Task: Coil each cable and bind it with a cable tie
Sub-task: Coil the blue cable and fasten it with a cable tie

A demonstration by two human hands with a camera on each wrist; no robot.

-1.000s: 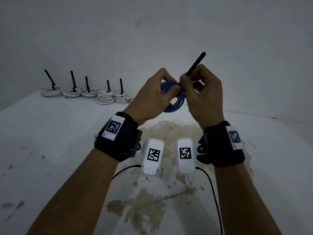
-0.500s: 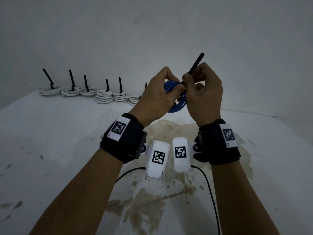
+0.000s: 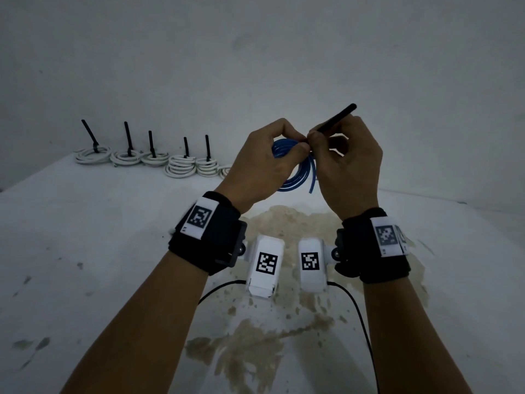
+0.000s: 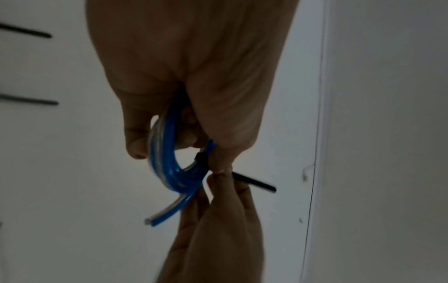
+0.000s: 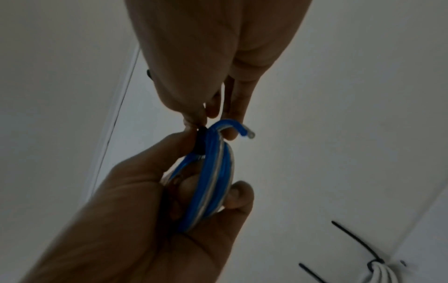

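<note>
Left hand (image 3: pixel 265 163): grips blue coil (image 3: pixel 295 173), held above worktop (image 3: pixel 85 237).
Right hand (image 3: pixel 348 163): pinches cable tie (image 3: pixel 336 117) tail.
Risk: slack tie, loops likely spring loose.

you're working over a white table (image 3: pixel 85 251) with a brown, flaking stain (image 3: pixel 284 322) across its middle and small dark marks toward the left. along its far left edge, by the wall, lies a row of white cable coils (image 3: pixel 147 159), each bound with an upright black cable tie (image 3: pixel 127 136).
</note>
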